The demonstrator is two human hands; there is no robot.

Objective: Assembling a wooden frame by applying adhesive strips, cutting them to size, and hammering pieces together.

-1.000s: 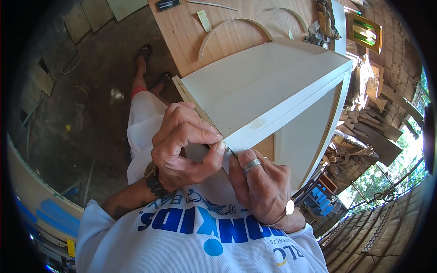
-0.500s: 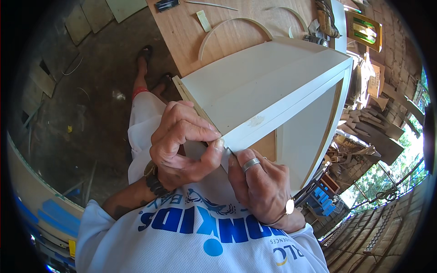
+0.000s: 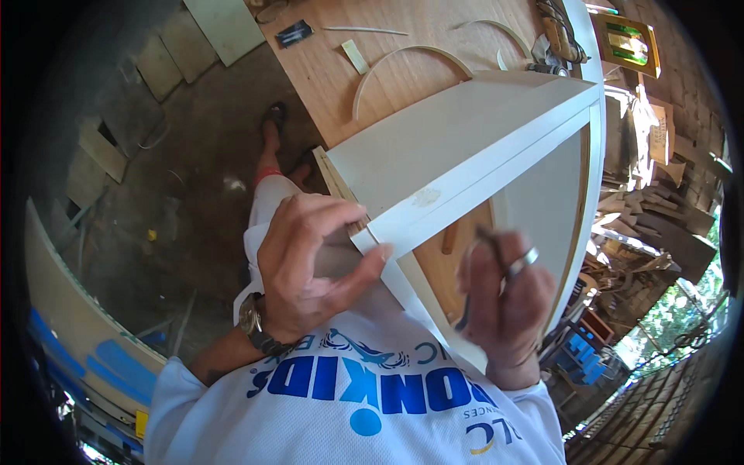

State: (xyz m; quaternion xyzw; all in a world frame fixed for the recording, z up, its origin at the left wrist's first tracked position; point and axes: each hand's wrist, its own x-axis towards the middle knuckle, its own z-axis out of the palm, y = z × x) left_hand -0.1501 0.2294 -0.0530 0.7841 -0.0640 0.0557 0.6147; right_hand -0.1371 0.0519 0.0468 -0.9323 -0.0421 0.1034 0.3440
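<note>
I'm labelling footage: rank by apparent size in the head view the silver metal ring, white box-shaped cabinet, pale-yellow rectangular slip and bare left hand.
1. White cabinet
2. Left hand
3. Pale-yellow slip
4. Silver ring, slightly blurred

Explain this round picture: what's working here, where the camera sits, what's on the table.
No machine here: a person works bare-handed. A fisheye camera on the person's head looks down; its lens bends straight edges. The left hand has thumb and forefinger at the near corner of a white box-like piece. The right hand, blurred, is away from that corner and seems to hold a dark thing, too unclear to name. On the wooden tabletop lie a curved strip, a pale yellow slip and a small dark flat piece.
</note>
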